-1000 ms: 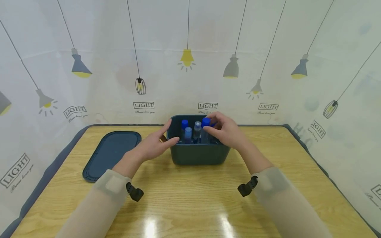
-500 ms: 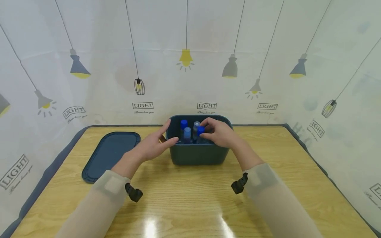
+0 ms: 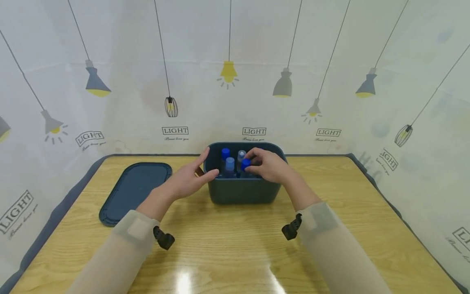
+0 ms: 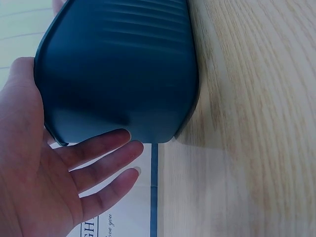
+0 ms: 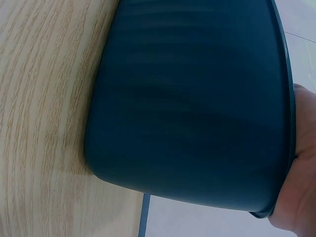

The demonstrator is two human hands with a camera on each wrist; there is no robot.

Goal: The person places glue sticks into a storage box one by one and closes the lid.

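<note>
A dark teal bin (image 3: 244,192) stands on the table with several small clear bottles inside, their lower parts hidden by the front wall. My right hand (image 3: 272,166) reaches over the bin's right side and pinches the dark blue cap of one bottle (image 3: 245,164). Left of it are a bottle with a lighter blue cap (image 3: 229,164), another with a dark blue cap (image 3: 225,154) and a clear-topped bottle (image 3: 241,155). My left hand (image 3: 186,181) rests against the bin's left rim, thumb at the front corner; its other fingers (image 4: 106,192) spread loosely beside the wall.
A flat dark teal lid (image 3: 136,192) lies on the wooden table (image 3: 227,245) left of the bin. Behind the table's dark back edge hangs a pale curtain (image 3: 198,81) printed with lamps. Each wrist carries a small black camera (image 3: 163,238).
My right hand has moved left and down with the blue-capped bottle, lowering it among the others in the bin. My left hand stays at the rim.
</note>
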